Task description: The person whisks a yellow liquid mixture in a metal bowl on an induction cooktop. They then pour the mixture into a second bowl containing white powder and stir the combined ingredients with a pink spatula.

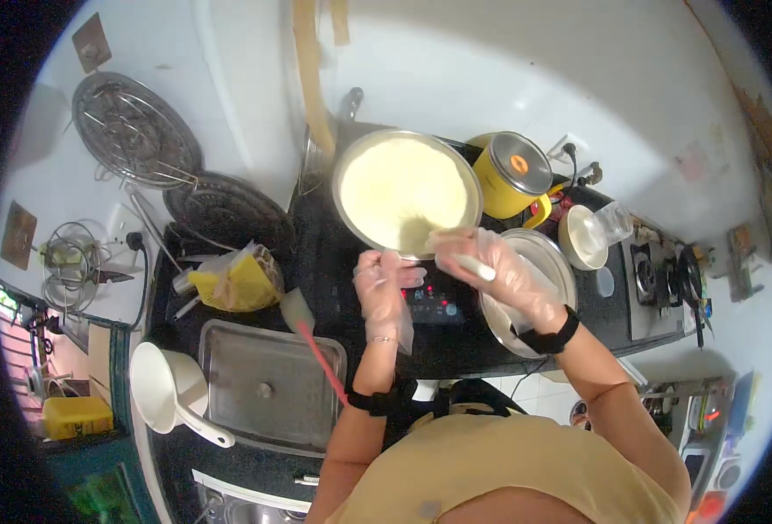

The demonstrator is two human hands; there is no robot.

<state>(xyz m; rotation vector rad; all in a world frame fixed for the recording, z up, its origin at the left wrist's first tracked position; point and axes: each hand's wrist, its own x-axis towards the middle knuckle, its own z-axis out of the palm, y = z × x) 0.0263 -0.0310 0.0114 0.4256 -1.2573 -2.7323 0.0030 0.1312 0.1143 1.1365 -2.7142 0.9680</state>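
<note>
A wide round metal pan (476,190) stands in front of me, filled with a smooth pale-yellow mixture (399,180). My left hand (383,288), in a clear plastic glove, is at its near rim; whether the fingers grip it, I cannot tell. My right hand (481,262), gloved likewise, is closed around the white handle (475,268) of a utensil. The utensil's other end is hidden by the hand, and a shadow falls on the mixture beside it. Under my right forearm sits a shallow metal bowl (566,275) with something white in it.
A yellow lidded pot (504,187) stands right of the pan, near a cream bowl (579,252) and a clear cup (612,224). On the left are a yellow basket (238,288), a pink-handled spatula (297,314), a metal tray (265,393) and a white ladle-like dipper (170,386).
</note>
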